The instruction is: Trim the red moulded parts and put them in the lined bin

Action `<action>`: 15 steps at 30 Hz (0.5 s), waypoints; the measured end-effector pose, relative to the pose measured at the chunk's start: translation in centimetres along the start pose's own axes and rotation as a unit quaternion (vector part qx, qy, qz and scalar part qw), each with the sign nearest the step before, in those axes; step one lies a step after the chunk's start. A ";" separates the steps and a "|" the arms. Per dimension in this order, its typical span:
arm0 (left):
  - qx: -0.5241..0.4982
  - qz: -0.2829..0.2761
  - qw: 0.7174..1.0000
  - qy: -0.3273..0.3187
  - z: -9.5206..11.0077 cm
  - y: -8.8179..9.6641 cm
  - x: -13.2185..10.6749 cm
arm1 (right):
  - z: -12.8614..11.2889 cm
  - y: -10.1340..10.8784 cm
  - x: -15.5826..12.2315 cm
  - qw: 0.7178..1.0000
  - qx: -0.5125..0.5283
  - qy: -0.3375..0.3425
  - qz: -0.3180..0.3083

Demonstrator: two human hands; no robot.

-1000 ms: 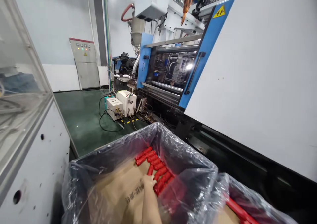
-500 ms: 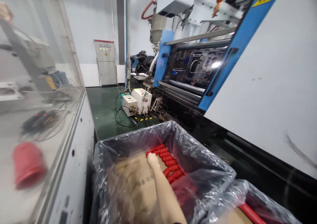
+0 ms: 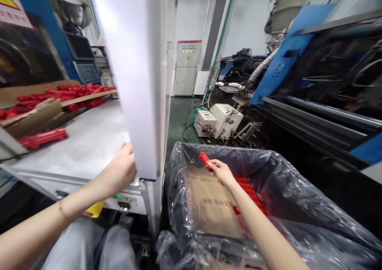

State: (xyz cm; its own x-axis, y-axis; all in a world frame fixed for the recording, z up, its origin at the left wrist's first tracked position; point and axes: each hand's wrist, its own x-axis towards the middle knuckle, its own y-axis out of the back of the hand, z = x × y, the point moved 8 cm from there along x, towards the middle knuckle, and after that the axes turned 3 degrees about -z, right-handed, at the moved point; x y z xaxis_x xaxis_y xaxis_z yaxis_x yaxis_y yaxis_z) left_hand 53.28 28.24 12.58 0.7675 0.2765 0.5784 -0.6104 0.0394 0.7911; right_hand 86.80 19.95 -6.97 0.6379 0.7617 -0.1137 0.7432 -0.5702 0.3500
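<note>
The right hand (image 3: pixel 222 172) pinches a red, tubular, plastic-looking part (image 3: pixel 205 160) inside a clear-plastic-lined box (image 3: pixel 176 192), apparently arranging it, which calls for careful alignment before release; whether the curled left hand (image 3: pixel 123 165) grips anything, I cannot tell.

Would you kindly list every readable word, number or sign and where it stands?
Cardboard sheet: dark Chinese characters, too blurred to quote surely.
Upper-left warning sign: yellow triangle; red writing below, too blurred.
Grey electrical cabinet: yellow triangle, its symbol too small.
No text reads clearly.
</note>
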 end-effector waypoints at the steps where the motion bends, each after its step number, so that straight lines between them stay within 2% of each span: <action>1: -0.005 -0.015 1.000 -0.004 0.1 -0.1 -0.1 | -0.6 -0.2 -1.0 1.000 0.026 0.009 -0.002; 4: -0.028 -0.035 0.999 -0.003 0.3 -0.3 0.2 | -1.9 -1.0 -4.0 0.995 0.096 0.028 -0.017; 7: -0.054 -0.002 0.999 0.007 0.5 0.7 0.3 | -3.3 -1.7 -6.7 0.987 0.149 0.042 -0.037; 10: -0.057 0.100 0.993 0.040 0.1 4.4 -2.0 | -4.7 -2.3 -9.1 0.982 0.173 0.056 -0.053; 13: -0.044 0.200 0.976 0.078 -0.6 9.0 -6.9 | -5.9 -2.2 -11.2 0.982 0.167 0.073 -0.044; 15: -0.045 0.230 0.967 0.101 -1.1 11.0 -10.5 | -6.6 -1.9 -12.9 0.985 0.146 0.092 -0.022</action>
State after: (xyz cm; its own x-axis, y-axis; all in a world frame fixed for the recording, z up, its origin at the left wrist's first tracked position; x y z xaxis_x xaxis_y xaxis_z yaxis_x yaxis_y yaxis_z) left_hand 38.29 26.78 15.05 0.3613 0.4668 0.8072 -0.9001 -0.0512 0.4326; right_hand 75.81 13.22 -0.01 0.5763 0.8153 0.0564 0.8130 -0.5790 0.0624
